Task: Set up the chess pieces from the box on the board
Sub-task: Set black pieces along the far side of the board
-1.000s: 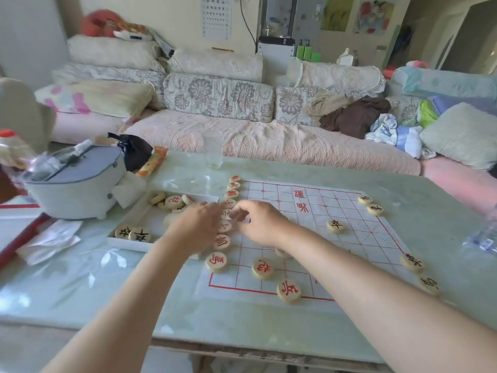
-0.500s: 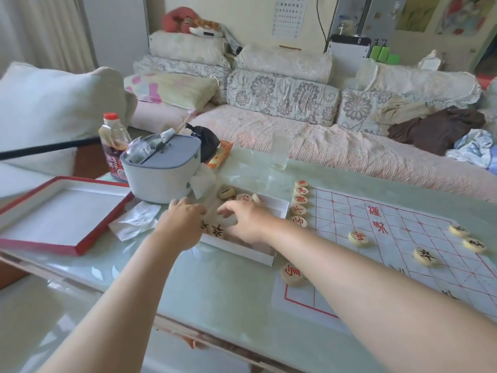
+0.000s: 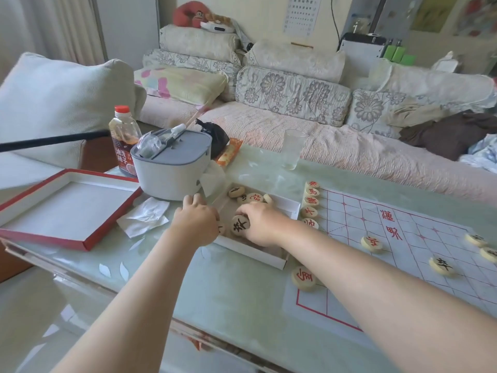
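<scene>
Head view: the right hand (image 3: 265,224) pinches a black-marked piece (image 3: 240,224), which is tilted on edge inside the box (image 3: 255,254). The board (image 3: 403,265) lies to that hand's right, just past the box. The left hand (image 3: 197,222) curls at the box's left rim; I cannot tell whether it holds anything.

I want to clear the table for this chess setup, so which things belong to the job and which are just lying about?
Job: box, board, boxed pieces, red pieces along the board's edge, black piece the right hand holds.
Lying about: glass, bottle, grey container, tissue.
</scene>
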{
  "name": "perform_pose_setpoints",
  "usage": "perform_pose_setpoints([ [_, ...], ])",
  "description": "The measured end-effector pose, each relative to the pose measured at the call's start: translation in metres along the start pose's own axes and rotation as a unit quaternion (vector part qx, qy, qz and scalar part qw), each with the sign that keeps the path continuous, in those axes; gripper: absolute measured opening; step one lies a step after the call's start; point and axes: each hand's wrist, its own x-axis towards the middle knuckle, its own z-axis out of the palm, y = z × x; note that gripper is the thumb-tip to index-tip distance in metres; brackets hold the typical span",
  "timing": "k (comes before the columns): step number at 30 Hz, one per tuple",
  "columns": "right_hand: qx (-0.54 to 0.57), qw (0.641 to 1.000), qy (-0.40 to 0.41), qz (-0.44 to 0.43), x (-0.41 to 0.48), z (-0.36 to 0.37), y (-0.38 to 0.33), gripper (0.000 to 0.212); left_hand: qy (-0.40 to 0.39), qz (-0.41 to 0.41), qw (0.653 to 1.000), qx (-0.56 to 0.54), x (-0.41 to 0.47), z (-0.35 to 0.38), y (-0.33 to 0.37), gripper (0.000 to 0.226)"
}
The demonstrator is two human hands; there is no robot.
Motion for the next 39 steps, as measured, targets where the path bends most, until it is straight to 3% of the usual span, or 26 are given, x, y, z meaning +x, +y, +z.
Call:
perform_pose_setpoints([
  [4,-0.031,0.999,-0.027,-0.014,0.0,0.003,0.001,0.065,0.047,0.037,0.998,0.032,-0.003,-0.003,0.008,0.032],
  [9,-0.048,0.998,-0.015,-0.032,-0.002,0.005,0.002,0.059,0.045,0.066,0.997,0.003,-0.001,-0.003,0.008,0.028],
  [14,-0.033,0.998,0.014,-0.046,-0.006,0.004,0.004,0.048,0.044,0.054,0.992,-0.101,0.001,-0.003,0.001,0.015],
  [22,0.048,0.994,0.095,-0.037,-0.037,-0.026,0.02,0.045,0.117,0.039,0.969,-0.212,-0.005,-0.015,0.02,0.024],
  [28,0.092,0.987,0.134,0.004,-0.09,-0.041,0.069,0.047,0.081,0.104,0.949,-0.286,-0.016,-0.015,0.089,0.02],
  [35,0.096,0.981,0.145,0.09,-0.167,-0.048,0.146,0.048,0.028,0.155,0.952,-0.261,-0.034,-0.005,0.179,0.021],
  [39,0.102,0.973,0.146,0.147,-0.203,-0.052,0.188,0.052,-0.039,0.183,0.93,-0.315,-0.042,0.007,0.224,0.018],
])
